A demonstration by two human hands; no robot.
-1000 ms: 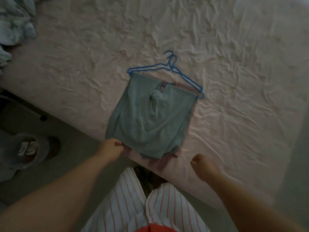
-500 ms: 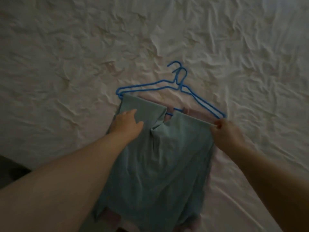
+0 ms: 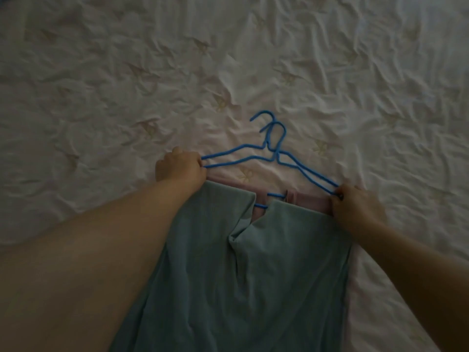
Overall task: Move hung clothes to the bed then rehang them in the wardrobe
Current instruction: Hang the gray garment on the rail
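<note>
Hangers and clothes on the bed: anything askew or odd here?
Yes. The two blue hangers lie stacked but offset, hooks not lined up. The green garment has a gap at its top edge, baring a hanger bar and the pink garment beneath. The left hand and right hand grip the hanger ends.

No readable text, labels, brands or numbers anywhere in frame. Bed sheet (image 3: 330, 72) carries only a faint repeated bow-like motif, no lettering. Green garment (image 3: 253, 275) and blue hangers (image 3: 241, 148) show no tags or print. Lighting is dim, so any fine print would be unresolvable.
</note>
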